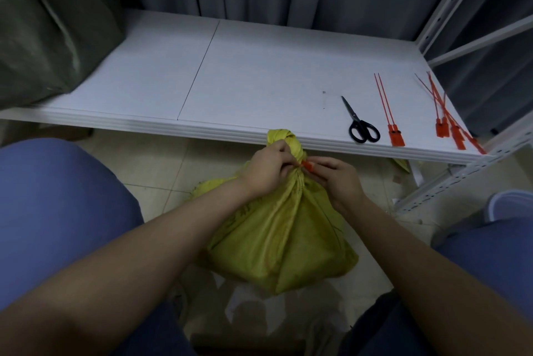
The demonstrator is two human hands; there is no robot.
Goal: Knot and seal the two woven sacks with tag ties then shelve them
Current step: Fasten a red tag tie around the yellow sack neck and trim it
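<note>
A yellow woven sack stands on the tiled floor between my knees, its neck gathered and knotted at the top. An orange tag tie sits at the neck just under the knot. My left hand grips the neck and the tie from the left. My right hand pinches the tie's orange tag from the right. Most of the tie's strap is hidden by my fingers. A dark green sack lies on the left end of the white shelf.
Black scissors lie on the shelf's right part. Beside them lie a pair of orange tag ties and a heap of several more. White shelf uprights stand at the right. A grey curtain hangs behind.
</note>
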